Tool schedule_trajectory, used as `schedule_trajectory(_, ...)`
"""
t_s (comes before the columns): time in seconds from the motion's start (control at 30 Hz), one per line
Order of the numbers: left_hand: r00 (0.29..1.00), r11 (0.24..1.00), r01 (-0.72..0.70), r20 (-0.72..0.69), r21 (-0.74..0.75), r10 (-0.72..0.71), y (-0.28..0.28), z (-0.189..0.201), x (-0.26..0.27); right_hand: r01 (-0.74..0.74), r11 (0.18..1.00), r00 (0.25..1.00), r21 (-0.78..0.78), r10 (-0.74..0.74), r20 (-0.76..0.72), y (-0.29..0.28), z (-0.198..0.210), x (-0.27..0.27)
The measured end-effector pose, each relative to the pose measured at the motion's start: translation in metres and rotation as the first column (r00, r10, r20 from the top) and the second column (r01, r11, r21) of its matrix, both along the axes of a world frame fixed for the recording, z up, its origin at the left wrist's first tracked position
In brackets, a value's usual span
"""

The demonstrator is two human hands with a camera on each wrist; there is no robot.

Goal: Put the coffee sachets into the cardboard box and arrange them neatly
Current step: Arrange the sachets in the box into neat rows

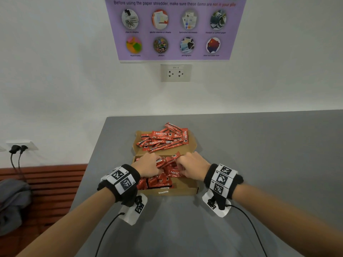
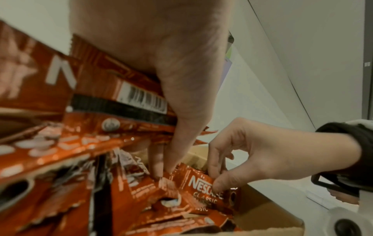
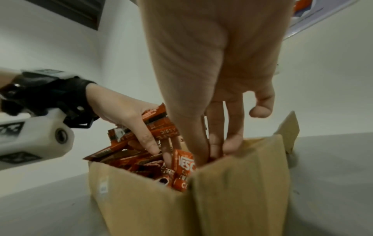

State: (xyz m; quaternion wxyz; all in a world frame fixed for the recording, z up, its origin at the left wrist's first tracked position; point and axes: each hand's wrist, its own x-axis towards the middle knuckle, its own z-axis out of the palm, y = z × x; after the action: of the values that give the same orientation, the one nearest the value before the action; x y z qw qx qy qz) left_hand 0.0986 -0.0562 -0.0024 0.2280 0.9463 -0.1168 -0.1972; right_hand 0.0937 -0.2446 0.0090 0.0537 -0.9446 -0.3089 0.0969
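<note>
Both hands worked inside the shallow brown cardboard box (image 1: 178, 190) on the grey table (image 1: 259, 154). The left hand (image 1: 148, 165) clutched a bundle of red foil coffee sachets (image 1: 168, 160), while the right hand (image 1: 192, 166) pinched one sachet standing in the box. Filling seemed half done – a loose pile (image 1: 163, 139) lay on the open lid. Next, probably, came seating the bundle upright. Sachets read "NESCAFÉ CLASSIC".

Cardboard box (image 1: 178, 190) crowded by both hands and sachets (image 1: 163, 179), open grey table (image 1: 259, 154) to its right
</note>
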Motion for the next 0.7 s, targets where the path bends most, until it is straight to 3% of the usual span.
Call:
schedule_trajectory(0.37,1.000,0.999,0.005,-0.027,0.038,-0.004,0.000,0.001,0.002,-0.002,1.000,1.000,-0.002,0.002,-0.006,0.002,0.004,0.006)
schedule_trajectory(0.7,0.998,0.997,-0.015,-0.055,0.071,0.019,-0.001,0.004,0.000,-0.059,0.988,0.997,-0.146,0.065,0.032,0.013,-0.006,-0.001)
